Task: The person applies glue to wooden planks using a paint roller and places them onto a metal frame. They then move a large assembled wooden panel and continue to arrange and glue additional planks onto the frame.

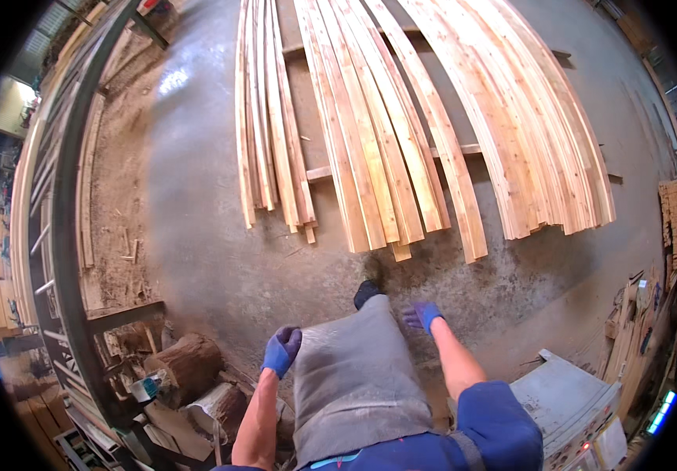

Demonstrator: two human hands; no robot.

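Observation:
My left hand (282, 351), in a blue and dark glove, is curled closed beside the left edge of a grey apron (354, 369); nothing shows sticking out of it. To the right of the apron, my right hand (422, 315) wears a similar glove, its fingers apart and holding nothing. Ahead of both hands lie long wooden boards in groups: a narrow group (272, 141) on the left, a middle group (370, 141), a single board (440, 133) and a wide group (531, 133) on the right. Neither hand touches them. One dark shoe (366, 293) shows past the apron.
Crosspieces (319, 173) lie under the boards on the concrete floor (197, 173). A dark metal frame with rollers (71, 157) runs along the left, near logs (189, 367) and sawdust (122, 212). At lower right stands a grey machine cabinet (562, 392); scrap wood (629, 322) leans beyond it.

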